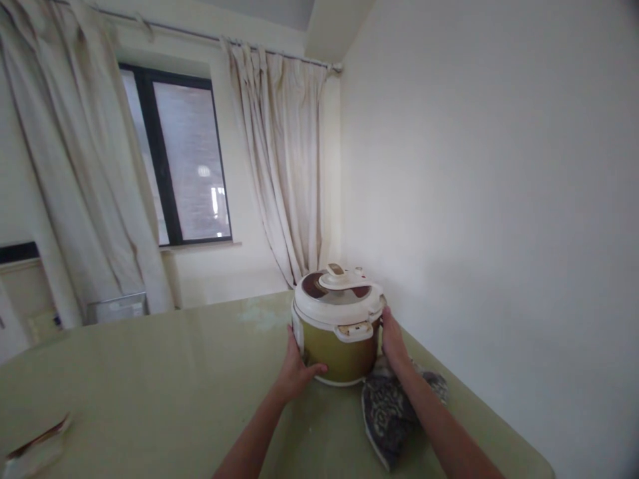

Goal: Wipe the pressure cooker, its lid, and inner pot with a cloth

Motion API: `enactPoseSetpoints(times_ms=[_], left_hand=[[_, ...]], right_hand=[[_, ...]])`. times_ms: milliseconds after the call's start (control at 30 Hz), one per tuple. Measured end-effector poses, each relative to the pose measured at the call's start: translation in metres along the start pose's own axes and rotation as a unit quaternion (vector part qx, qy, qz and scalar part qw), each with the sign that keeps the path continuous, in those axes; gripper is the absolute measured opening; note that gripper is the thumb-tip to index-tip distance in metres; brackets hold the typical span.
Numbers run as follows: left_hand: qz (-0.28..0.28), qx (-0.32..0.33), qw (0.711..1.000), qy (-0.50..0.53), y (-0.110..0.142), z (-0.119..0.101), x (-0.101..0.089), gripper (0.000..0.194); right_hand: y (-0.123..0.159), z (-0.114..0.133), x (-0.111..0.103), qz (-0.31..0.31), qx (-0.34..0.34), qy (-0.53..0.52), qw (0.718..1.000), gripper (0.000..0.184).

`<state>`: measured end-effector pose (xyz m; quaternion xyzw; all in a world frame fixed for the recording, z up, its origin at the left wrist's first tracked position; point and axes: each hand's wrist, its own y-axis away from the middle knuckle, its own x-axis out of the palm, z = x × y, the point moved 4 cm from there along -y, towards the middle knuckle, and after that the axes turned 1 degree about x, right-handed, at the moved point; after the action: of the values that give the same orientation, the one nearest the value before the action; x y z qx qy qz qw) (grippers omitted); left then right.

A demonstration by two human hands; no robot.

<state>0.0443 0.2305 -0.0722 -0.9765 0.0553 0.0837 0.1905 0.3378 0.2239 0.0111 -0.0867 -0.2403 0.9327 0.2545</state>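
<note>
Though upright, cooker (339,354) partly behind left hand (293,374).

pale curtains (287,140) flank a dark-framed window (192,159) beside a plain white wall (474,186).

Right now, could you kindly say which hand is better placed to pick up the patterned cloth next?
Probably the right hand: its forearm crosses over the patterned cloth, while the left hand is farther off, across the cooker. Both hands are on the cooker, so either must let go first.
</note>
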Motion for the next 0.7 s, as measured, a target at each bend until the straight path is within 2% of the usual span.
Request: enactPoseSetpoints(times_ms=[67,100,200,267,333,400,500,567,700], left_hand=[[-0.006,0.002,1.0,-0.008,-0.009,0.002,0.004,0.162],[-0.011,0.003,1.0,-0.017,-0.01,0.004,0.005,0.16],[-0.024,-0.001,0.999,-0.042,0.0,0.011,0.006,0.146],[-0.019,-0.016,0.998,-0.054,0.017,0.017,0.004,0.13],[-0.016,-0.031,0.997,-0.066,0.037,0.022,-0.001,0.112],[-0.033,-0.035,0.996,-0.07,0.057,0.023,-0.009,0.093],[-0.077,-0.032,0.994,-0.068,0.081,0.017,-0.023,0.072],[-0.088,-0.033,0.992,-0.086,0.093,0.01,-0.029,0.063],[-0.044,-0.012,0.982,-0.181,0.115,-0.013,-0.033,0.051]], right_hand=[[0.008,0.003,-0.01,0.015,-0.013,0.127,0.992,0.075],[0.016,0.005,-0.015,0.015,-0.025,0.204,0.979,0.071],[0.05,0.007,-0.029,-0.012,-0.044,0.42,0.907,0.061],[0.074,0.0,-0.035,0.026,-0.013,0.504,0.863,0.06],[0.095,-0.006,-0.037,0.1,0.007,0.534,0.839,0.058],[0.11,-0.005,-0.038,0.154,-0.003,0.54,0.828,0.055],[0.121,0.009,-0.036,0.177,-0.027,0.553,0.814,0.05],[0.124,0.019,-0.032,0.191,-0.028,0.563,0.804,0.044],[0.132,0.031,-0.023,0.207,-0.043,0.563,0.799,0.039]])
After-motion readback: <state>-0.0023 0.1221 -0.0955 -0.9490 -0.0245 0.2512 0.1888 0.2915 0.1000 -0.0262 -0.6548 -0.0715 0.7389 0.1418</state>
